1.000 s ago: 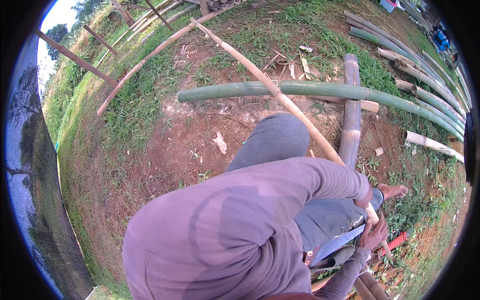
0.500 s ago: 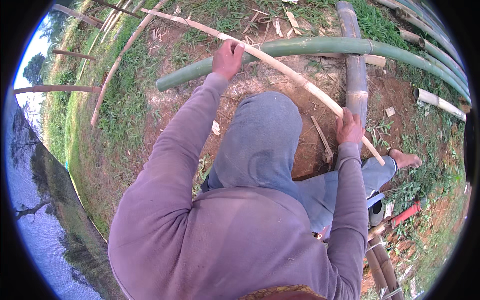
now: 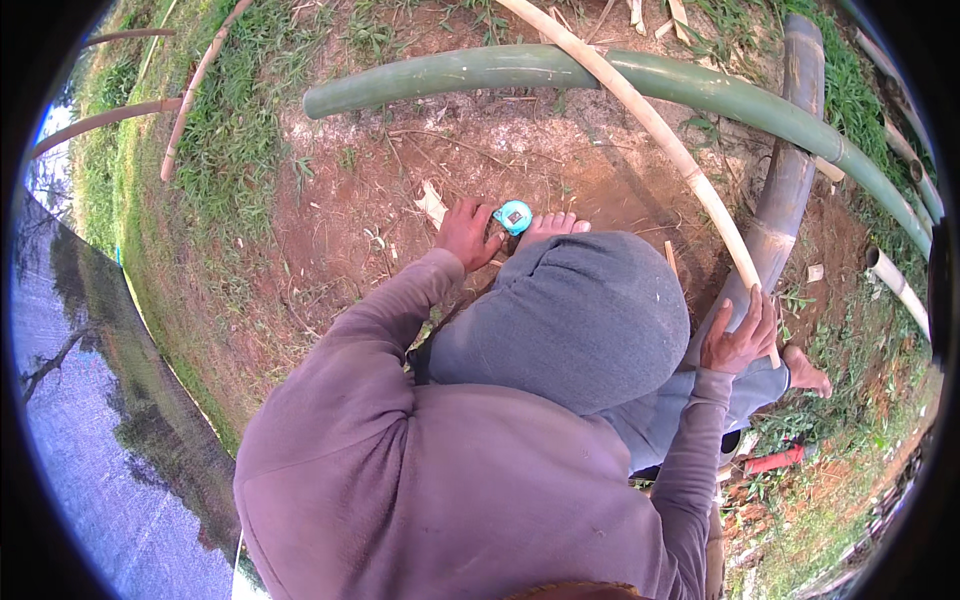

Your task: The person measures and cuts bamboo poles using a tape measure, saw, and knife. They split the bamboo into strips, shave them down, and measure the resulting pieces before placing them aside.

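Observation:
A turquoise tape measure lies on the ground just in front of the toes of my bare foot. Beside it is my left hand, thumb and fingers apart, its fingertips close to the tape's case; whether they touch it I cannot tell. My right hand grips a long pale split bamboo strip near its lower end. The strip slants up and away to the left, crossing above a thick green bamboo pole.
Under the green pole, on the right, lies a grey-brown bamboo log. Cut bamboo poles lie at the right edge. A red-handled tool rests in the grass beyond my leg. Bamboo chips are scattered on the soil.
My left hand has let go of the bamboo strip and come down to the tape measure, which is now visible. My right hand still holds the strip and has moved slightly right and nearer.

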{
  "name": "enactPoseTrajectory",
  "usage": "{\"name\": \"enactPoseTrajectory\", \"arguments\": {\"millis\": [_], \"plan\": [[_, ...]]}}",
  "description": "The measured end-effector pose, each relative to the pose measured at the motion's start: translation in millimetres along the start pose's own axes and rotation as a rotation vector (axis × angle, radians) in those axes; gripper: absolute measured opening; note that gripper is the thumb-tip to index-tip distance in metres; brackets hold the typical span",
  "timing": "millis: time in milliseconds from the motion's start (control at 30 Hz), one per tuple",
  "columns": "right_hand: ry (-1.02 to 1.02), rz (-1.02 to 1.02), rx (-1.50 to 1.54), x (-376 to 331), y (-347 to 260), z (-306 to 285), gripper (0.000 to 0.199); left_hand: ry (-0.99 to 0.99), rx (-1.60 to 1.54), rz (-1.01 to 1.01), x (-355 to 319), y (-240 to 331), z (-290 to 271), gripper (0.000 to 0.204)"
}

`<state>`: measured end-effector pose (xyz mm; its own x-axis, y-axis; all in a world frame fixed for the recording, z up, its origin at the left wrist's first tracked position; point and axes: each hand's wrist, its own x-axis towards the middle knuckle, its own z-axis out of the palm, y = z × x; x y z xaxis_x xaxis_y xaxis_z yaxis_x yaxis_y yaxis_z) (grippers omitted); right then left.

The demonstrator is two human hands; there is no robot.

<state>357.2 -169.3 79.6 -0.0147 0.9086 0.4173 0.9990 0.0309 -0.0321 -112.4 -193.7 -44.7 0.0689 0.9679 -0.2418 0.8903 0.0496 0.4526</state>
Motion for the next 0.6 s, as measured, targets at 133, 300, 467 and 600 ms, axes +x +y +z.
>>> {"name": "enactPoseTrajectory", "arguments": {"millis": [133,300,467,600], "plan": [[-0.175,0.037,0.184,-55,-23,-9,0.049,0.003,0.115,0.046,11,20,-20,0.061],[-0.352,0.169,0.336,-91,-62,-20,0.044,-0.177,0.314,0.305,46,25,-14,0.044],[-0.381,0.256,0.471,-84,-69,-25,0.033,-0.021,0.212,0.464,60,-29,17,0.048],[-0.447,0.326,0.702,-66,-76,-30,0.03,-0.022,0.216,0.506,66,-17,13,0.049]]}}
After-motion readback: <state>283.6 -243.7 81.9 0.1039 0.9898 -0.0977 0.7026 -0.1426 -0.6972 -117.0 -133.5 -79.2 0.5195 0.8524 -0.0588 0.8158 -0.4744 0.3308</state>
